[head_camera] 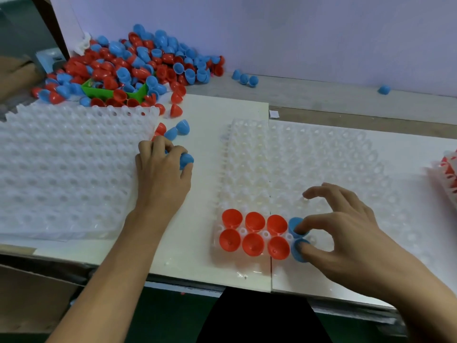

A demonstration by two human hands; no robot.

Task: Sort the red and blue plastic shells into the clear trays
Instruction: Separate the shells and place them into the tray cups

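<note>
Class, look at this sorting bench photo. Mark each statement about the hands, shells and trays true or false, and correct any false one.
1. Six red shells sit in the near tray. True.
2. The left hand is empty. False: it grips a blue shell.
3. The right hand touches two blue shells in the tray. True.
4. The left tray is full of shells. False: its pockets are empty.
5. The loose pile holds only red shells. False: red and blue are mixed.

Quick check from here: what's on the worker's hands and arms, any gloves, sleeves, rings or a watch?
Nothing worn that shows. The left hand and right hand are bare, with no gloves, rings or watch. Both forearms are uncovered to the frame edge; no sleeve is in view.
</note>
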